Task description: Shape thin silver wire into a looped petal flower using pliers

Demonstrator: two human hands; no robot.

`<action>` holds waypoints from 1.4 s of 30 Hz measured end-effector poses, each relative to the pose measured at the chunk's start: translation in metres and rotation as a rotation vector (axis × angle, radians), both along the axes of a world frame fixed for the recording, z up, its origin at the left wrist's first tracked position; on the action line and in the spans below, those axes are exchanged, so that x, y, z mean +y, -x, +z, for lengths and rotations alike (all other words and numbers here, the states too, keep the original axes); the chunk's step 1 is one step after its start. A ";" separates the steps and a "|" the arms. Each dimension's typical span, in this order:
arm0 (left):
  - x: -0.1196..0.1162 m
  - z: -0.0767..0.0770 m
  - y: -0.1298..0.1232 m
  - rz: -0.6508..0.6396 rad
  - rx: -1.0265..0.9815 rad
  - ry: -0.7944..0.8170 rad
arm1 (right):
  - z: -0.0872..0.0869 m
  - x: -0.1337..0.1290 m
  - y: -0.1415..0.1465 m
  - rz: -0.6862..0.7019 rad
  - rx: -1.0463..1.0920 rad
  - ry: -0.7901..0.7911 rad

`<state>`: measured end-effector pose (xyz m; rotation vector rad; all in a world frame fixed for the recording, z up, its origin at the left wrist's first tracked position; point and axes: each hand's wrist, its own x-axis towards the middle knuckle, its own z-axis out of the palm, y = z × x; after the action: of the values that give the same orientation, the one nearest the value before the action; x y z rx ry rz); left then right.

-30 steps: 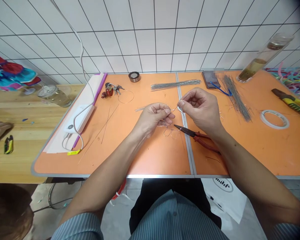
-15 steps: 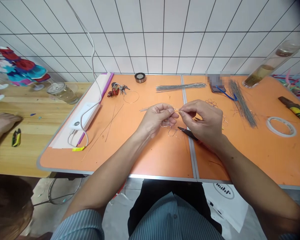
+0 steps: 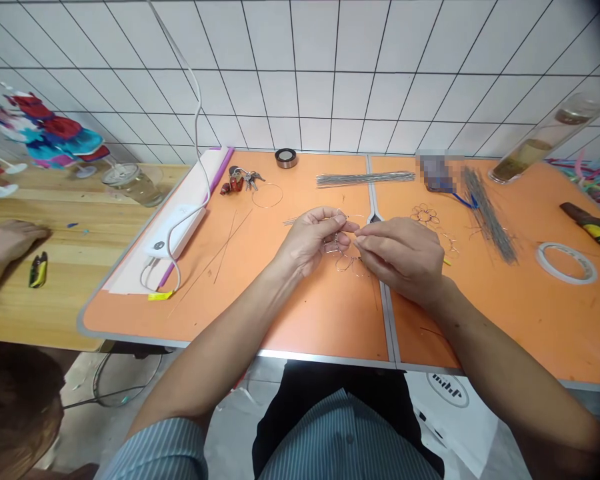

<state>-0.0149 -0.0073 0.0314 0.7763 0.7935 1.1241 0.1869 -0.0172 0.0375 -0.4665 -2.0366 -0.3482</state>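
The left hand is holding a piece of bent wire between thumb and fingers, over the middle of an orange table. The right hand is facing it with its fingertips drawn together, just beside the left fingers; I cannot tell whether any wire is sitting between them. A dark tool tip is showing just beyond the right hand, mostly hidden. Thin wire loops are lying below the hands, on the near side.

To the right of the right hand, a flower-shaped wire is resting on the table, and farther right a wire bundle is lying with a blue tie near its far end. A phone, partly blurred, is lying just left of that bundle. At the far side, straight wires are lying in a row. To the left, 2 thin wires are crossing, with a wire ring and keys lying beyond them. At the far left, another person's hand is resting on a wooden table, near small yellow-and-black pliers.
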 end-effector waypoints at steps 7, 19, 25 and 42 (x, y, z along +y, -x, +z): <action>0.002 0.003 0.006 0.034 -0.020 -0.007 | -0.002 0.000 0.001 -0.010 -0.007 -0.067; -0.002 0.004 0.002 -0.040 -0.031 0.011 | -0.008 0.003 -0.002 -0.127 -0.018 -0.032; -0.001 0.002 0.002 -0.044 -0.053 0.033 | -0.005 0.001 -0.002 -0.086 -0.060 -0.174; 0.000 0.001 0.003 -0.064 -0.060 0.018 | -0.011 0.003 -0.004 -0.127 -0.053 -0.104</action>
<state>-0.0183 -0.0074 0.0321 0.7447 0.7222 1.0769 0.1907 -0.0146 0.0265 -0.5288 -2.0336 -0.5464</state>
